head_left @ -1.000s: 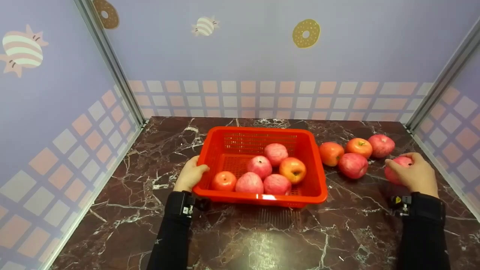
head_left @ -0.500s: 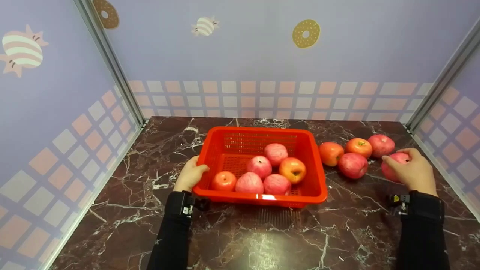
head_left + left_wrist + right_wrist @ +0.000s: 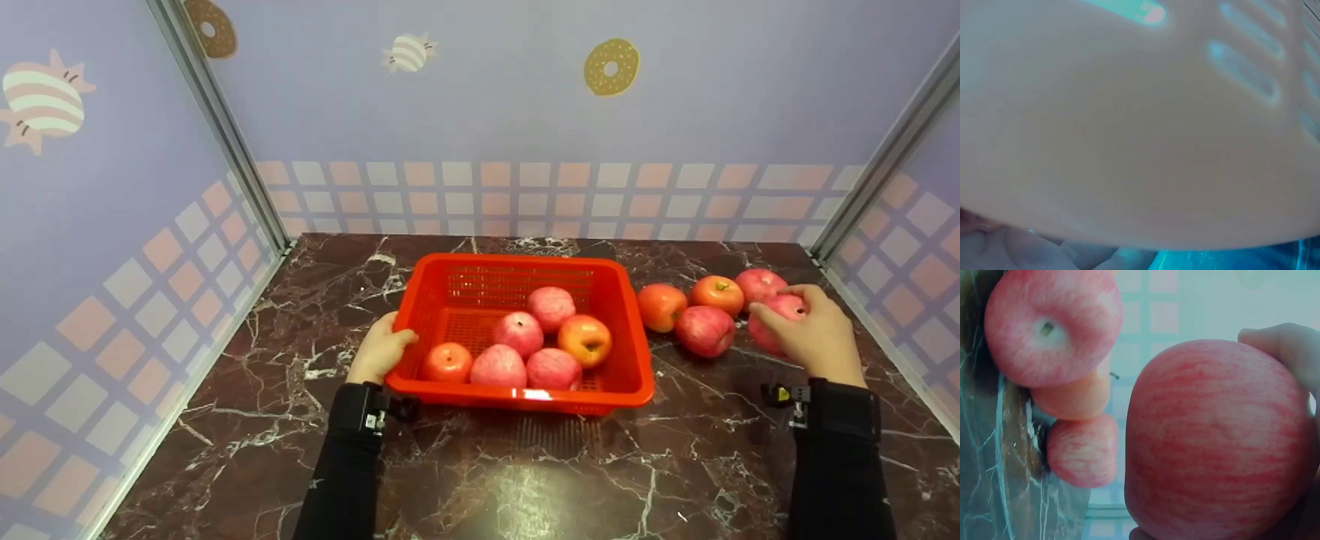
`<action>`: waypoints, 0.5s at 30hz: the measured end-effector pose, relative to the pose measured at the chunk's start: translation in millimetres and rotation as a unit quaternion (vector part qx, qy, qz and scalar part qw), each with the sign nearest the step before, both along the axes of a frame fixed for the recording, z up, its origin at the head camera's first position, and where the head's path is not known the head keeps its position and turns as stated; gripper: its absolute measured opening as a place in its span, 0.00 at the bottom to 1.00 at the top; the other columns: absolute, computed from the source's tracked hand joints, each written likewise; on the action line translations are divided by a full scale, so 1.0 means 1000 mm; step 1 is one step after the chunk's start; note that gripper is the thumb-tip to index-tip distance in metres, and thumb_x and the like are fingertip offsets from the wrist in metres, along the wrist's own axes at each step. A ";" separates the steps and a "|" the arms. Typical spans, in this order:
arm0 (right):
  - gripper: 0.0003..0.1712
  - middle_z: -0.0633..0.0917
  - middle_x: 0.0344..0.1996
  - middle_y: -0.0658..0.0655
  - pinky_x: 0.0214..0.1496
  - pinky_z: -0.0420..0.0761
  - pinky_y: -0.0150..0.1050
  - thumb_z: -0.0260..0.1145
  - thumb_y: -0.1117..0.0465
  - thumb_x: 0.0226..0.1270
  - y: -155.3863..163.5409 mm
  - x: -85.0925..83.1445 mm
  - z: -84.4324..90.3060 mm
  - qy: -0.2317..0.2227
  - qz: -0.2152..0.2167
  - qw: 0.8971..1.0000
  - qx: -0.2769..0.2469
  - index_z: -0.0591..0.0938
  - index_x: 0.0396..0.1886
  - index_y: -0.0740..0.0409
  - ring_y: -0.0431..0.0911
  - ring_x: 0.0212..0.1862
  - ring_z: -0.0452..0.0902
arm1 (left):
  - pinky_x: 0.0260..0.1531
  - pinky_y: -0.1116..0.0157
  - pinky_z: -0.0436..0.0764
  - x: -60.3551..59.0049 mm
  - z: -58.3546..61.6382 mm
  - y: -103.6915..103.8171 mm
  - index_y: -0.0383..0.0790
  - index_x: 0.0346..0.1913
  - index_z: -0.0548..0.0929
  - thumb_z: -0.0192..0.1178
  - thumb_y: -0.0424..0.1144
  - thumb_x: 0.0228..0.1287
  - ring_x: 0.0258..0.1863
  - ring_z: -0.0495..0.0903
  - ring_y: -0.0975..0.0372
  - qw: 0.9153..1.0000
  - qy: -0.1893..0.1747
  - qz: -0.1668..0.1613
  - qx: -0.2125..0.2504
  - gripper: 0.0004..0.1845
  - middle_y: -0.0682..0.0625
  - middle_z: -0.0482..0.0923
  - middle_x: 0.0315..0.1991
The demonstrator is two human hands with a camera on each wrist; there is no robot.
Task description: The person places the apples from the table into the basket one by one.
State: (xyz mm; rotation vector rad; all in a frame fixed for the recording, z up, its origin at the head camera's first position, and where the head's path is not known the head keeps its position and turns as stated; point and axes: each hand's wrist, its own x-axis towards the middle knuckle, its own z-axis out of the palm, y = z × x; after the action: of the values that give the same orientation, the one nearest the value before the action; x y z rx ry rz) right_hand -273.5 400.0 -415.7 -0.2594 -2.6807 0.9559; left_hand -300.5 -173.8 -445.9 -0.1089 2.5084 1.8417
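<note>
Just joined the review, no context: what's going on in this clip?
A person is working with apples at a dark marble table. The left hand grips the left rim of a red basket that has six apples in it. The right hand holds a pinkish-red apple at the right side of the table, next to four loose apples lying just right of the basket. The right wrist view shows fingers wrapped round that apple, with other apples behind it.
</note>
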 end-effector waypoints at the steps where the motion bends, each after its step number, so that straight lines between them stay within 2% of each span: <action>1: 0.42 0.76 0.60 0.76 0.54 0.70 0.61 0.63 0.38 0.70 -0.001 0.000 0.001 0.002 0.002 1.000 0.003 0.70 0.68 0.67 0.70 0.59 0.72 | 0.44 0.61 0.80 0.000 0.000 0.000 0.26 0.61 0.74 0.53 0.27 0.60 0.46 0.80 0.52 1.000 0.001 -0.001 -0.001 0.24 0.32 0.79 0.54; 7: 0.40 0.77 0.58 0.75 0.48 0.70 0.51 0.64 0.39 0.69 -0.011 0.001 0.007 0.018 0.011 1.000 0.017 0.72 0.65 0.67 0.68 0.56 0.73 | 0.46 0.60 0.80 0.000 0.000 0.000 0.26 0.61 0.74 0.53 0.27 0.60 0.47 0.80 0.51 1.000 0.002 -0.001 -0.005 0.24 0.31 0.78 0.55; 15: 0.39 0.76 0.58 0.76 0.52 0.69 0.54 0.67 0.41 0.68 -0.028 0.004 0.014 0.047 0.030 0.998 0.024 0.73 0.64 0.67 0.68 0.57 0.72 | 0.44 0.63 0.80 -0.001 -0.001 -0.001 0.26 0.61 0.74 0.53 0.28 0.60 0.45 0.80 0.53 1.000 -0.002 -0.002 -0.007 0.24 0.34 0.79 0.53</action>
State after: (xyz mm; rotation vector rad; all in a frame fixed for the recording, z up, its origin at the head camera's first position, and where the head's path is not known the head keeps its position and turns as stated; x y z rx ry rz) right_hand -269.7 372.0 -401.2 -0.1203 -2.6343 0.8955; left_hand -301.7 -174.3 -447.2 -0.1078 2.5174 1.8220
